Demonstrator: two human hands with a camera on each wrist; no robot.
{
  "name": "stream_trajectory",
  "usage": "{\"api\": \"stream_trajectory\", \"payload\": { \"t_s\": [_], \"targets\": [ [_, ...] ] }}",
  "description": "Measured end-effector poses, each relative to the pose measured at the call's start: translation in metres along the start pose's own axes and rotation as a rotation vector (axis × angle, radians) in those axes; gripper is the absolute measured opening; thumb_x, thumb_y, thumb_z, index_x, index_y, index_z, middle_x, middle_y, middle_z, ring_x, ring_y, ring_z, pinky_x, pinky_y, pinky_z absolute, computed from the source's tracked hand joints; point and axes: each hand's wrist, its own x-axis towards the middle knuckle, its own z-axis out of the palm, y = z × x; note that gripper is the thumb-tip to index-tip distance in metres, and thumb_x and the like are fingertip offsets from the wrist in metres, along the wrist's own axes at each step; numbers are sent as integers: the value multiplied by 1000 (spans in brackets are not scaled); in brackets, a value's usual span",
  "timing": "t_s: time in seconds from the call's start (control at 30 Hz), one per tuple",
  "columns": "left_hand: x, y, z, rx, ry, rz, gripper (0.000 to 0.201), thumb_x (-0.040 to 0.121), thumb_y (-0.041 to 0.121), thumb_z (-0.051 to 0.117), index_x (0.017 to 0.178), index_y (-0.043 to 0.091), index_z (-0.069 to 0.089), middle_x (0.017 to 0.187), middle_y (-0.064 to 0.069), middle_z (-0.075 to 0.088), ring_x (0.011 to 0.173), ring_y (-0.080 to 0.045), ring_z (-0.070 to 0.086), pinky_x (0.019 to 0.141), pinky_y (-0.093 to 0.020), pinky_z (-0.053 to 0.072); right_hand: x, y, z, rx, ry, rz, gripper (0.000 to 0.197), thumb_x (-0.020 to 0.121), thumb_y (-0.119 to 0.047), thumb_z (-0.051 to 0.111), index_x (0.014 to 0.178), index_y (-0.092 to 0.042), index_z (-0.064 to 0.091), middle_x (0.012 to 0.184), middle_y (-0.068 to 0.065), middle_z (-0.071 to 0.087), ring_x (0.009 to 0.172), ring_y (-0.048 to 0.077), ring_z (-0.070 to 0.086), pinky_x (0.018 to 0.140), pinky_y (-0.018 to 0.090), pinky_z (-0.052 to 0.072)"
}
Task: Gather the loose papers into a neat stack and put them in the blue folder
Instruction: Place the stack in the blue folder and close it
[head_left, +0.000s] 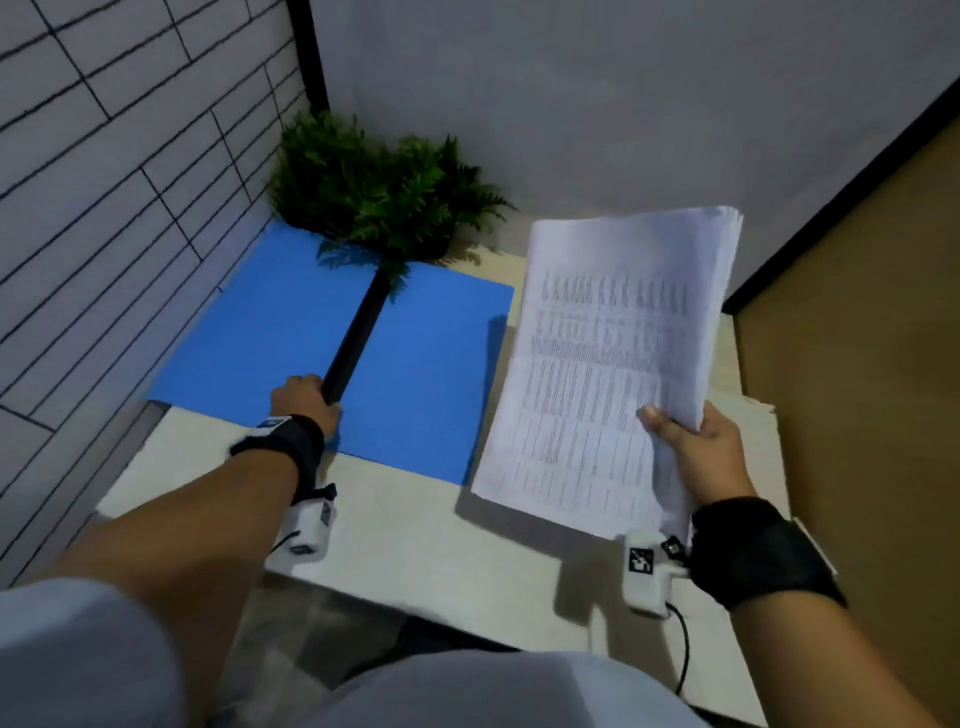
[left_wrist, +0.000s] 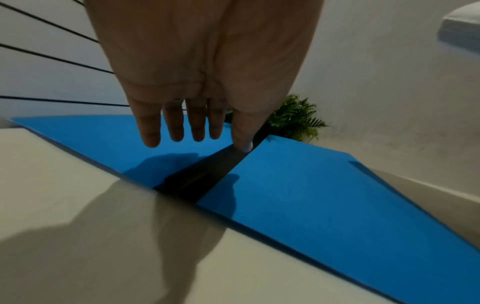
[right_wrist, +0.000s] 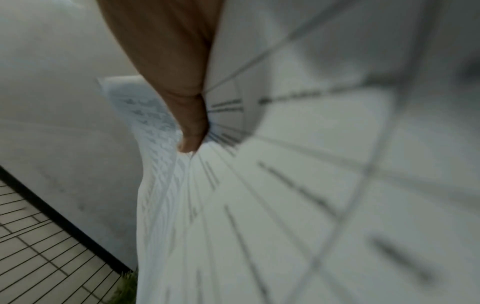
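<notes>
The blue folder (head_left: 415, 374) lies spread flat on the table, both covers out, its black spine (head_left: 356, 338) running down the middle. My left hand (head_left: 304, 402) hovers at the near end of the spine with straight fingers (left_wrist: 176, 127); the thumb tip (left_wrist: 242, 144) touches the spine (left_wrist: 207, 172) between the blue covers (left_wrist: 311, 189). My right hand (head_left: 691, 441) holds a thick stack of printed papers (head_left: 613, 364) by its near right corner, lifted above the table to the right of the folder. In the right wrist view the thumb (right_wrist: 192, 131) presses on the stack (right_wrist: 233, 226).
A potted fern (head_left: 384, 192) stands at the back and overlaps the folder's far edge. A tiled wall (head_left: 104, 208) borders the left side and a grey wall the back. The light table (head_left: 415, 535) ends close in front of me.
</notes>
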Motion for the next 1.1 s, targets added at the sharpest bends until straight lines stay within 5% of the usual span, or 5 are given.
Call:
{"api": "stream_trajectory", "payload": {
  "t_s": [0.2,0.5,0.67,0.77,1.1],
  "targets": [
    [6,-17,22,183,-86,140,41,89,26,62,126,8,60,149,-9,41,140,-32,32,111,-47,35,3,25,28,22,-20,48,26,89,-2,64,116,-3,63,100,4,72,77,9,74,60,18,56],
    [-86,-14,55,159,-334,377,26,67,26,72,55,25,49,148,13,38,141,-20,26,109,-64,20,17,69,48,15,-131,218,37,92,-10,62,128,-4,58,121,11,68,109,27,67,95,41,53],
    [-89,-34,50,146,-281,434,15,81,36,64,79,23,72,149,10,41,139,-20,30,106,-50,26,22,102,72,-39,-251,326,29,92,-13,62,121,-14,61,110,1,72,95,16,72,70,26,59],
    [-75,-47,34,66,-192,333,22,89,44,60,96,28,73,146,6,44,136,-24,36,103,-45,33,28,127,78,-138,-235,431,42,85,-20,72,125,-13,59,115,8,70,100,28,69,85,43,57],
    [-36,-103,-7,-61,-25,-192,72,87,35,63,148,15,31,140,-23,45,127,-46,44,103,-52,40,35,143,91,-320,-153,418,38,89,-15,68,124,-5,55,111,9,61,105,30,60,96,40,48]
  ]
}}
